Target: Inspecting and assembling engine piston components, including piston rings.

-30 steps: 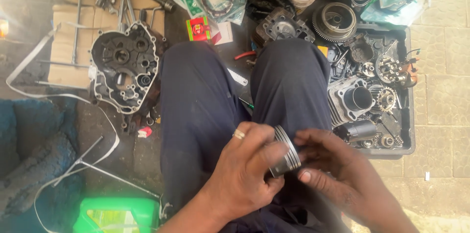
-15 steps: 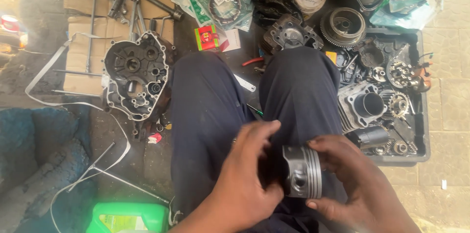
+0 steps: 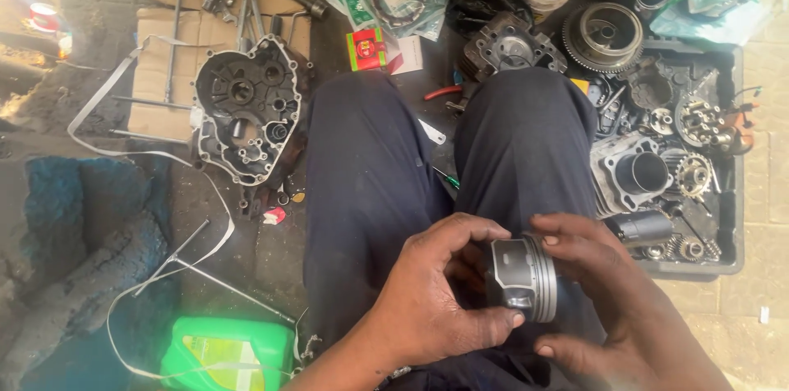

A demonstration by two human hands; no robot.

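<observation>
Your left hand and right hand pinch the grey piston between them, fingers closed on it, over your lap; its ring grooves are apparently facing right.

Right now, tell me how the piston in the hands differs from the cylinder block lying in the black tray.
The piston is held above the lap by the left hand and right hand; the cylinder block rests untouched in the black tray. The piston is a short round drum with grooves around its rim; the cylinder block is bulkier, finned, with an open dark bore. The piston looks clean and bright, the block duller. Both are grey metal engine parts.
</observation>
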